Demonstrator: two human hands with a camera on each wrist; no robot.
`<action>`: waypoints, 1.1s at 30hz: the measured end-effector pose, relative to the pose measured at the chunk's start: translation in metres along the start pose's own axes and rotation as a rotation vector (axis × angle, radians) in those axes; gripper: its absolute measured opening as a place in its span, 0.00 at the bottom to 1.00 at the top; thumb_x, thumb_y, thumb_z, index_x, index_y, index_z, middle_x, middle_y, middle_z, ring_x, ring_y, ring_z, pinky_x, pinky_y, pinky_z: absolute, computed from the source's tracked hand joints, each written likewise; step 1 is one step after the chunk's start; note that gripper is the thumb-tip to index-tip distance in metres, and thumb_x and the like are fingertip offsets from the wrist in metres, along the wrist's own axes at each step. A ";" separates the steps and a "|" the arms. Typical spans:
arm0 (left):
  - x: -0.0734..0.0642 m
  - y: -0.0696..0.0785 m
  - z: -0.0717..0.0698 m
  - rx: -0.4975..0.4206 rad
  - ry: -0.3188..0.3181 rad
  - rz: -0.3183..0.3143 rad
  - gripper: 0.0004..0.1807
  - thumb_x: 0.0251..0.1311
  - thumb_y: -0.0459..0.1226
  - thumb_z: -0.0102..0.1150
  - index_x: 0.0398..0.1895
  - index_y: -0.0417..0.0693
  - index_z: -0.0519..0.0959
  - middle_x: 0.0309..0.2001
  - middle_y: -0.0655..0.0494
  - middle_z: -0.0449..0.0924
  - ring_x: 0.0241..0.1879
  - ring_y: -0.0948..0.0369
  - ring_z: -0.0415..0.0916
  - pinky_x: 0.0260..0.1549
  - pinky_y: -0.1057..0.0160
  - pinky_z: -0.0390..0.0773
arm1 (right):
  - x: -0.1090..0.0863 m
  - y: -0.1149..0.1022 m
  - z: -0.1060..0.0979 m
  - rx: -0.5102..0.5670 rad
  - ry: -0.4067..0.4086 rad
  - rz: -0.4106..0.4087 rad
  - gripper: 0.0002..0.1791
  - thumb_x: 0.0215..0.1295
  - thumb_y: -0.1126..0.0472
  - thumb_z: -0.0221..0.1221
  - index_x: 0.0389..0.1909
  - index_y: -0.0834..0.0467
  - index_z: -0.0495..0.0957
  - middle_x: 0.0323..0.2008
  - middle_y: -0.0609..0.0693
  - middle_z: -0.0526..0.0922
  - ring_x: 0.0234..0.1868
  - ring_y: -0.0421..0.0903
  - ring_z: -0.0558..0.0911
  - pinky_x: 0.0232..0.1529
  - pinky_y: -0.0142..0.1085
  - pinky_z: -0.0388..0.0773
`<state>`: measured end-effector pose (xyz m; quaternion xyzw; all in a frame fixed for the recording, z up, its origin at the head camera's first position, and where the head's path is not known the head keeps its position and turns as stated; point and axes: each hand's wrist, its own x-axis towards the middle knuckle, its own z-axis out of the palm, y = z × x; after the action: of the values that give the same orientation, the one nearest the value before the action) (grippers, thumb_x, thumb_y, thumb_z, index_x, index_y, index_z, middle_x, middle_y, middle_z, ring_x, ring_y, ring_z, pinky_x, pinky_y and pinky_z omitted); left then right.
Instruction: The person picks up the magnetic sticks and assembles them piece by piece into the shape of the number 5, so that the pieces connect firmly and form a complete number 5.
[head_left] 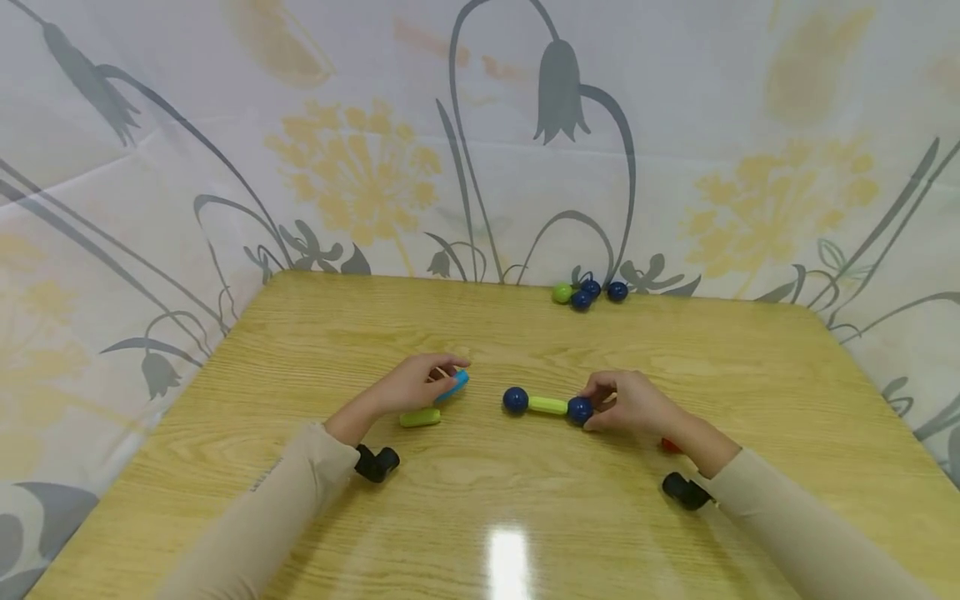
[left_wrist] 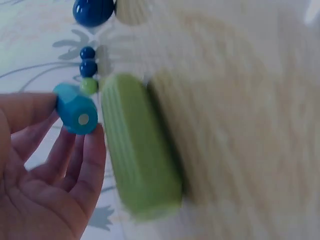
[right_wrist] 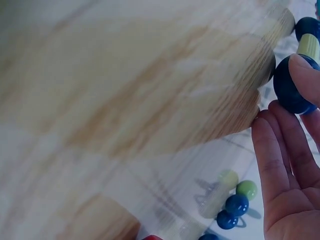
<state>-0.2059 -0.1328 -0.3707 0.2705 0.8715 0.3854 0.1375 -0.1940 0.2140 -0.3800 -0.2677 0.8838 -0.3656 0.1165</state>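
Two beige sleeves (head_left: 262,517) are reaching over the wood-grain table (head_left: 442,525), entering from about seven and five o'clock. A black wrist device (head_left: 375,463) is sitting at the left cuff, and another is sitting at the right one. Just past the right cuff, a red piece (head_left: 670,446) is peeking out, mostly hidden by the wrist, between four and five o'clock from the right hand (head_left: 630,404). A light green ridged rod (head_left: 420,417) is lying on the table at six o'clock from the left hand (head_left: 420,382). That hand is pinching a bright blue rod (head_left: 453,385) between thumb and fingertips, its far end pointing toward two o'clock. The right hand is gripping a dark blue ball (head_left: 579,409) with thumb and fingers; a yellow-green rod (head_left: 547,405) is extending from it toward nine o'clock, ending at a second dark blue ball (head_left: 515,400). Near the far edge, between twelve and one o'clock from that rod, a green ball (head_left: 562,292) and three more dark blue balls (head_left: 581,300) are resting before a flower-printed cloth (head_left: 502,167).
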 end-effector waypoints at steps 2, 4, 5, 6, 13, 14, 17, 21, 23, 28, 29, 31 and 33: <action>0.001 0.002 0.004 -0.033 0.015 -0.014 0.20 0.69 0.35 0.48 0.62 0.41 0.69 0.51 0.46 0.73 0.45 0.54 0.74 0.37 0.61 0.77 | -0.001 0.001 0.000 0.004 0.002 0.000 0.14 0.46 0.68 0.71 0.33 0.60 0.77 0.35 0.51 0.81 0.38 0.49 0.81 0.37 0.34 0.80; 0.002 0.005 0.006 -0.062 0.037 -0.026 0.20 0.69 0.35 0.48 0.62 0.42 0.69 0.52 0.46 0.72 0.44 0.54 0.74 0.36 0.62 0.77 | -0.001 0.001 0.001 0.009 0.001 -0.002 0.14 0.47 0.68 0.70 0.33 0.60 0.77 0.36 0.51 0.81 0.38 0.49 0.81 0.37 0.34 0.80; 0.002 0.006 0.007 -0.075 0.047 -0.030 0.20 0.69 0.35 0.48 0.62 0.42 0.69 0.52 0.45 0.72 0.44 0.55 0.74 0.35 0.62 0.77 | -0.001 0.000 0.001 0.011 -0.002 -0.002 0.14 0.47 0.68 0.70 0.33 0.60 0.77 0.36 0.51 0.81 0.39 0.49 0.81 0.37 0.34 0.80; 0.002 0.007 0.008 -0.094 0.054 -0.035 0.19 0.69 0.35 0.48 0.61 0.41 0.70 0.52 0.45 0.72 0.43 0.55 0.75 0.35 0.62 0.77 | -0.001 0.000 0.001 0.010 -0.003 -0.001 0.14 0.47 0.68 0.70 0.33 0.60 0.77 0.36 0.51 0.81 0.39 0.49 0.81 0.37 0.34 0.80; 0.001 0.012 0.016 -0.145 0.069 -0.068 0.18 0.66 0.38 0.54 0.56 0.40 0.74 0.50 0.49 0.75 0.39 0.59 0.75 0.33 0.63 0.77 | -0.002 -0.001 0.001 -0.007 0.000 0.002 0.14 0.46 0.67 0.71 0.34 0.60 0.78 0.35 0.50 0.81 0.38 0.48 0.81 0.36 0.34 0.80; 0.001 0.012 0.017 -0.150 0.068 -0.075 0.18 0.65 0.38 0.55 0.56 0.40 0.74 0.49 0.50 0.75 0.38 0.59 0.74 0.33 0.63 0.77 | -0.002 -0.001 0.001 -0.009 0.001 0.003 0.14 0.46 0.67 0.71 0.34 0.60 0.78 0.35 0.50 0.81 0.38 0.48 0.81 0.36 0.34 0.80; 0.001 0.014 0.021 -0.167 0.057 -0.074 0.18 0.64 0.38 0.57 0.54 0.41 0.75 0.47 0.52 0.75 0.37 0.60 0.75 0.32 0.63 0.77 | -0.001 0.000 0.001 -0.014 0.005 0.003 0.14 0.46 0.67 0.71 0.33 0.60 0.78 0.34 0.50 0.81 0.37 0.48 0.81 0.36 0.34 0.80; 0.003 0.016 0.026 -0.202 0.027 -0.064 0.18 0.63 0.37 0.57 0.55 0.41 0.74 0.45 0.52 0.75 0.37 0.60 0.75 0.31 0.64 0.77 | 0.000 0.001 0.002 -0.013 0.005 0.003 0.14 0.46 0.67 0.71 0.33 0.60 0.77 0.34 0.50 0.81 0.37 0.48 0.81 0.36 0.35 0.80; 0.003 0.018 0.028 -0.224 0.011 -0.066 0.19 0.63 0.36 0.57 0.56 0.41 0.73 0.45 0.52 0.74 0.37 0.60 0.76 0.30 0.63 0.77 | 0.000 0.002 0.002 -0.008 0.003 0.003 0.14 0.46 0.66 0.71 0.33 0.59 0.77 0.34 0.50 0.81 0.38 0.48 0.81 0.37 0.34 0.80; 0.004 0.024 0.033 -0.258 -0.045 -0.070 0.24 0.63 0.36 0.57 0.62 0.41 0.67 0.45 0.50 0.73 0.38 0.59 0.77 0.31 0.62 0.78 | 0.000 0.002 0.001 0.009 -0.002 0.009 0.14 0.47 0.66 0.71 0.34 0.60 0.78 0.35 0.51 0.81 0.38 0.49 0.81 0.37 0.34 0.80; 0.005 0.025 0.035 -0.262 -0.055 -0.070 0.25 0.63 0.36 0.57 0.63 0.41 0.66 0.46 0.50 0.73 0.38 0.60 0.77 0.31 0.62 0.78 | 0.000 0.002 0.001 0.012 -0.003 0.012 0.14 0.47 0.66 0.71 0.34 0.60 0.78 0.36 0.51 0.81 0.38 0.49 0.81 0.38 0.35 0.80; 0.006 0.026 0.038 -0.277 -0.071 -0.074 0.26 0.63 0.36 0.57 0.64 0.42 0.65 0.45 0.50 0.73 0.37 0.60 0.78 0.31 0.62 0.78 | 0.000 0.002 0.000 0.010 -0.004 0.018 0.14 0.47 0.67 0.71 0.34 0.60 0.78 0.36 0.51 0.81 0.39 0.49 0.81 0.38 0.34 0.80; 0.007 0.027 0.041 -0.284 -0.079 -0.078 0.27 0.62 0.36 0.58 0.64 0.43 0.64 0.44 0.50 0.73 0.36 0.60 0.78 0.31 0.62 0.78 | 0.000 0.003 0.000 0.011 -0.005 0.014 0.14 0.47 0.67 0.71 0.34 0.60 0.78 0.36 0.50 0.81 0.38 0.48 0.80 0.38 0.34 0.80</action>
<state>-0.1834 -0.0894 -0.3778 0.2291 0.8120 0.4881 0.2235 -0.1949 0.2153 -0.3819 -0.2616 0.8834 -0.3688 0.1229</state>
